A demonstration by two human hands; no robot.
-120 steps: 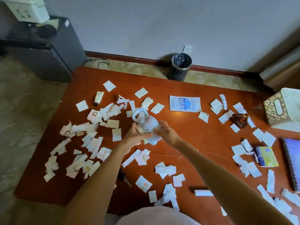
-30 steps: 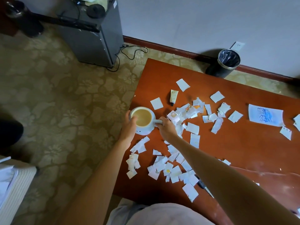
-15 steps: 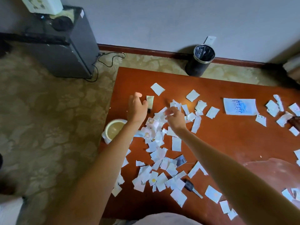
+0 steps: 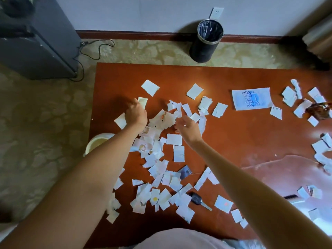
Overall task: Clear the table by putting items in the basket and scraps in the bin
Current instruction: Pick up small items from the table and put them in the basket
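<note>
Red table (image 4: 233, 141) strewn with scraps (image 4: 173, 139); black-lined bin (image 4: 206, 45) by wall; right grip (image 4: 187, 127) loose, empty; left grip (image 4: 135, 115) blurred, unclear.

pale wall (image 4: 143, 13), patterned carpet (image 4: 39, 141), dark cabinet (image 4: 36, 51)

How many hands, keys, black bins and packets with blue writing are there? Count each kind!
Hands: 2 (left hand, right hand)
Key: 1
Black bin: 1
Packet with blue writing: 1
Total: 5
</note>
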